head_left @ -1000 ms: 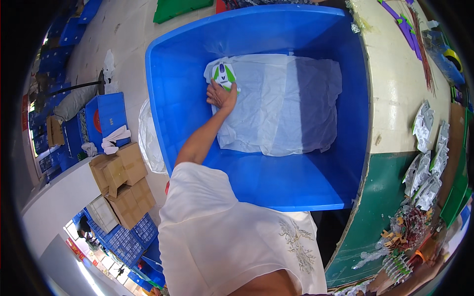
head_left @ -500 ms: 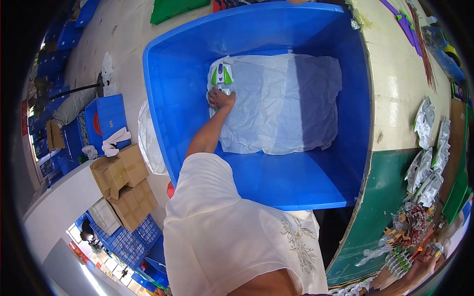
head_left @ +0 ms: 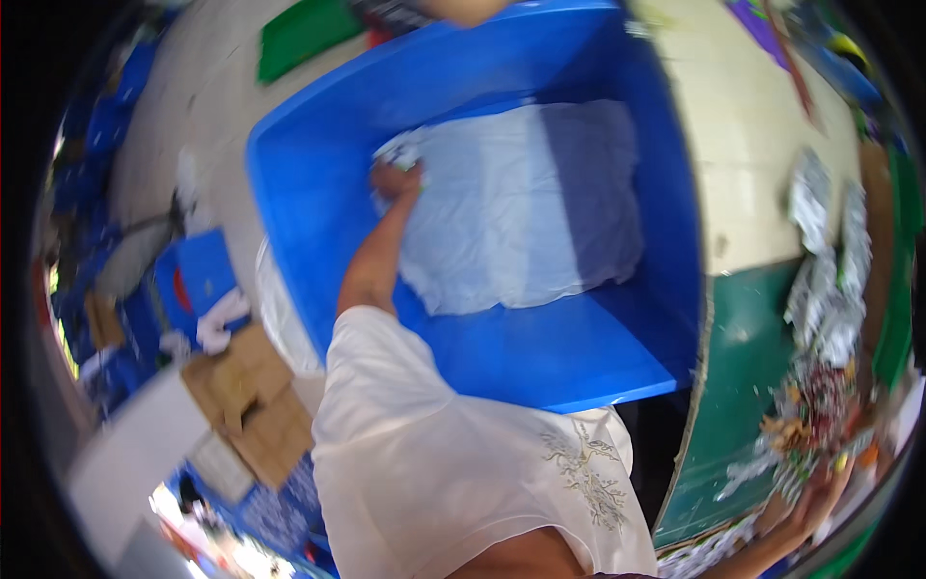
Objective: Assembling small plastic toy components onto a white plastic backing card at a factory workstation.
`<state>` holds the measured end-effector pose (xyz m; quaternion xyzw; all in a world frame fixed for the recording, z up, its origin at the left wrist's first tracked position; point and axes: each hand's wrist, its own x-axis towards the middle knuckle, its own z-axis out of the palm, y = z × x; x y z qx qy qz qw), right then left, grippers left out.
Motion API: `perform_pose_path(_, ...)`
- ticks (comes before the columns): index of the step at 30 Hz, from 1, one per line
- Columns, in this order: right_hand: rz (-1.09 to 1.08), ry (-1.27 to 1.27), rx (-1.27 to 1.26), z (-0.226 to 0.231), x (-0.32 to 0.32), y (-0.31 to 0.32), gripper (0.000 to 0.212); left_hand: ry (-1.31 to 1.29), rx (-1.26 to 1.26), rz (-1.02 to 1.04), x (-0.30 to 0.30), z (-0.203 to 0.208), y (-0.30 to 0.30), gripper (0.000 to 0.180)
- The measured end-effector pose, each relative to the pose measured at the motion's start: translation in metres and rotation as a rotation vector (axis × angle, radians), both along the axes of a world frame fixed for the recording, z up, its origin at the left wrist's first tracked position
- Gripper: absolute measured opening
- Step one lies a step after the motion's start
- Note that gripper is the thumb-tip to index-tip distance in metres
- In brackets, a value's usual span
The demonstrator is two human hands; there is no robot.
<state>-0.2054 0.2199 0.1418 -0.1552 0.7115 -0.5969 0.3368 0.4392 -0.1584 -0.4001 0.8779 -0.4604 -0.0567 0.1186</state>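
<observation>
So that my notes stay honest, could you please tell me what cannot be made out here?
All in the head view:
Left hand: blur hides its exact grip.
White-and-green part: details blurred, partly covered by that hand.
Right hand: blur obscures whether it holds anything.
Green panel: cut off by the top edge.

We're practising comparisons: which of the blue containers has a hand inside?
The large blue bin in the middle, lined with white sheeting; the left hand is inside it. No hand shows in the smaller blue containers at left.
</observation>
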Motion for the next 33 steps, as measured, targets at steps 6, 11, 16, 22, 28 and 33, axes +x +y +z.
perform_pose_path(6,0.132,0.155,0.159,-0.024,0.067,-0.043,0.059,0.187,0.09,-0.155,0.084,-0.001,0.014,0.108)
perform_pose_path(11,0.105,0.573,0.309,-0.027,0.084,-0.028,0.038,0.249,0.18,-0.193,-0.015,0.059,0.015,0.105)
perform_pose_path(16,0.039,0.443,0.193,-0.054,0.098,-0.036,0.017,1.407,0.327,-0.598,-0.175,0.257,0.095,0.09)
perform_pose_path(22,0.222,0.339,-0.063,-0.087,0.165,-0.066,0.014,2.417,1.156,-0.617,-0.289,0.359,0.165,0.111)
perform_pose_path(28,0.153,0.189,-0.183,-0.105,0.165,-0.067,0.011,2.424,1.175,-0.747,-0.344,0.383,0.194,0.119)
perform_pose_path(33,0.08,0.305,-0.294,-0.107,0.144,-0.058,0.008,2.368,1.338,-0.715,-0.362,0.384,0.207,0.11)
